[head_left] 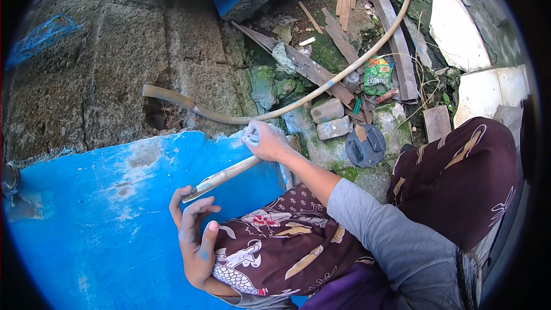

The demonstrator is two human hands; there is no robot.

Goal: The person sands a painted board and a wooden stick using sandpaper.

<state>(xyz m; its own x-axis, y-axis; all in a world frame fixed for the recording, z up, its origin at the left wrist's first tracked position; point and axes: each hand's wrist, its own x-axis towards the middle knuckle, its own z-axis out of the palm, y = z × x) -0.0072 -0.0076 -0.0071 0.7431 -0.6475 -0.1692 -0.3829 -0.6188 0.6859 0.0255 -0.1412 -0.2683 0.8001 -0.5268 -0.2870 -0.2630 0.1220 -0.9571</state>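
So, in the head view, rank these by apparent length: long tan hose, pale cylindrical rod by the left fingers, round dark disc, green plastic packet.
1. Long tan hose
2. Pale cylindrical rod
3. Round dark disc and green plastic packet: too alike to rank.

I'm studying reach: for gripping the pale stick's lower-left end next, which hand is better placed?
Left, probably: the left hand sits open beside that end of the pale stick, while the right hand is farther away, fingers curled in, near the hose.
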